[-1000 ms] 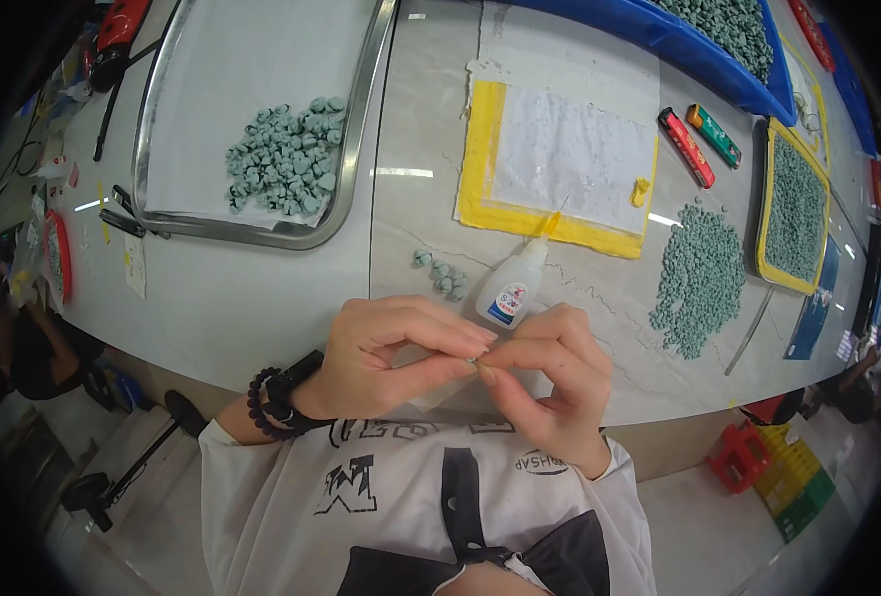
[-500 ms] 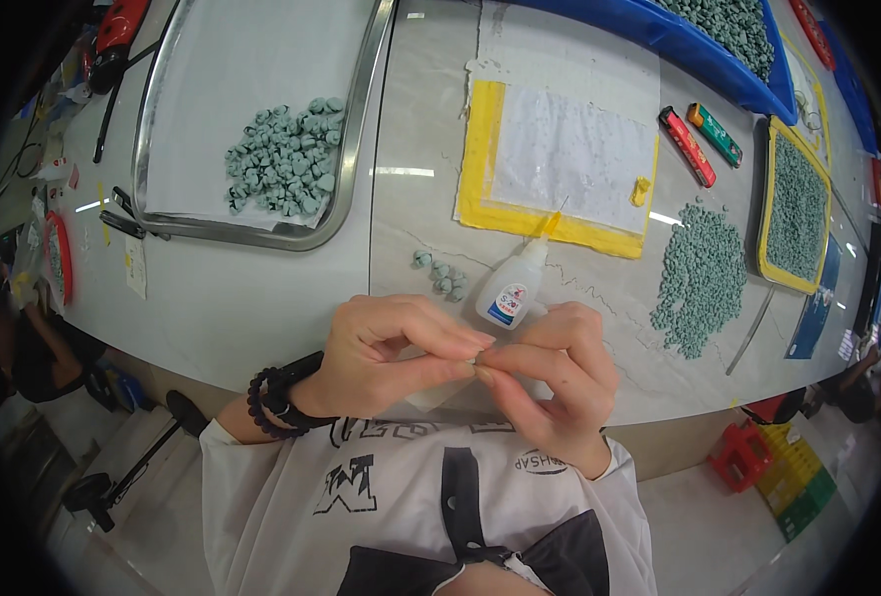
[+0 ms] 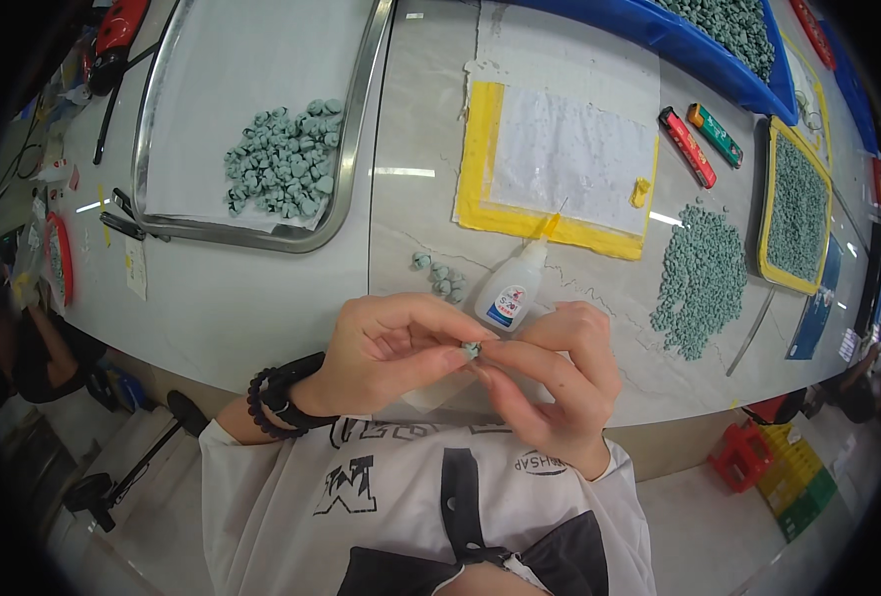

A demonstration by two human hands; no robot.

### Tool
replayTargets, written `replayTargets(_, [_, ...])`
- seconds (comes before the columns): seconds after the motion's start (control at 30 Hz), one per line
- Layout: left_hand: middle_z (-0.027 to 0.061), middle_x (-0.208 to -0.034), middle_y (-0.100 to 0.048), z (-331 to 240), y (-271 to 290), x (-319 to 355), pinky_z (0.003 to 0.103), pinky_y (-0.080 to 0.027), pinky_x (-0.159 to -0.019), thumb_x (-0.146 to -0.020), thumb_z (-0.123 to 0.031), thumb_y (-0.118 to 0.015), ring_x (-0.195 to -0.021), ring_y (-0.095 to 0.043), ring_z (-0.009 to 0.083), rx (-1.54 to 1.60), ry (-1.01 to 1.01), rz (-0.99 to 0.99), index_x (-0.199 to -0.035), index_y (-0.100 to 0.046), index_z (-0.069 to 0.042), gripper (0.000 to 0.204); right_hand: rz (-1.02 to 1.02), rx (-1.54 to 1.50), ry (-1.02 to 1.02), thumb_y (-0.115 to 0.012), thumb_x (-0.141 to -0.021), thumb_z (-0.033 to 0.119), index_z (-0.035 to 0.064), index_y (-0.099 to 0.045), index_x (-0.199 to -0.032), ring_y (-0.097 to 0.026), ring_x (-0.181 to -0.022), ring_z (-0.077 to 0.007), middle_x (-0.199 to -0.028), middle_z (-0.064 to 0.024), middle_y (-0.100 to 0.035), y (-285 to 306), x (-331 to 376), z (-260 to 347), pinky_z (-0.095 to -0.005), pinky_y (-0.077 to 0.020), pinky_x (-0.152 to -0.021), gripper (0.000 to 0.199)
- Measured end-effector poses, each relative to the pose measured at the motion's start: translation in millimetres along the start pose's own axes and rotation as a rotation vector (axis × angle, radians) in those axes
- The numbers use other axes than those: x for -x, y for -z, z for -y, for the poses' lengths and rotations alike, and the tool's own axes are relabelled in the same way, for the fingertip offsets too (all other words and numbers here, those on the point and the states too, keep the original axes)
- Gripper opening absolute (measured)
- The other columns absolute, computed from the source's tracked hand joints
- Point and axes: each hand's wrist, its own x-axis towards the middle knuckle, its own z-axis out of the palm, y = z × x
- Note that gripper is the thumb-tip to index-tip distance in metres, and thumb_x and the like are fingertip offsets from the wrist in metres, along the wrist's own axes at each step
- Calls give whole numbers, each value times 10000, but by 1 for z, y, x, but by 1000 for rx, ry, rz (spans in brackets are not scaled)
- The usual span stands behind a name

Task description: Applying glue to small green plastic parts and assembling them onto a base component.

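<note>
Left hand [image 3: 386,358], lower center of frame, pinches a small pale-green rounded piece [image 3: 471,350] between thumb and index finger. Right hand [image 3: 560,377], just right of it, fingers curled, index fingertip at the piece's right side; can't tell if it grips too. White squeeze bottle with yellow nozzle [image 3: 503,299] lies tilted just above the hands, center of frame. Cluster of round green pieces [image 3: 441,272] to its left. Upper left: silver metal tray with white lining [image 3: 192,119], heap of rounded green pieces [image 3: 286,159] inside. Upper center: white sheet with yellow border [image 3: 569,159]. Right of it, red box-cutter-like tool [image 3: 687,148] and green one [image 3: 715,135] side by side. Right: loose pile of tiny green bits [image 3: 700,283], then yellow-rimmed tray [image 3: 764,233] full of similar bits. Blue plastic bin [image 3: 649,35], upper right, holds more green pieces.
</note>
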Motion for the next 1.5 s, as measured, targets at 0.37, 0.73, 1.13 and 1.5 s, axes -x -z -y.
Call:
replayTargets(0.37, [208, -1052, -609, 2, 3, 1, 334, -501, -874, -833, 120, -506, -1011, -603, 232, -101, -44, 17, -1053, -547, 86, 226, -21, 52, 38, -743, -563, 43, 68, -661, -811, -491, -628, -188, -718, -10, -528, -5, 1, -2, -338, -377, -640, 263])
replayTargets(0.73, [226, -1063, -611, -2, -1, -1, 340, -496, -881, -834, 126, -504, -1017, -603, 242, -68, -38, -1, -1030, -577, 77, 215, -49, 21, 15, -741, -551, 27, 68, -655, -806, -499, -634, -201, -726, -21, -539, -6, 2, -1, -333, -381, -645, 272])
replayTargets(1.13, [225, -1024, -631, 0, -1, 0, 350, -490, -883, -804, 150, -521, -1004, -616, 262, -171, -125, -22, -982, -601, 72, 210, -55, -1, 0, -740, -543, 20, 62, -659, -798, -499, -638, -210, -729, -25, -547, -8, 4, -1, -322, -373, -628, 271])
replayTargets(1.5, [229, -1006, -636, 2, 0, -2, 350, -501, -864, -796, 151, -522, -978, -629, 269, -263, -203, 4, -969, -605, 73, 207, -70, -2, 3, -730, -537, 11, 62, -657, -798, -500, -627, -202, -728, -21, -554, -9, 3, -1, -317, -371, -627, 276])
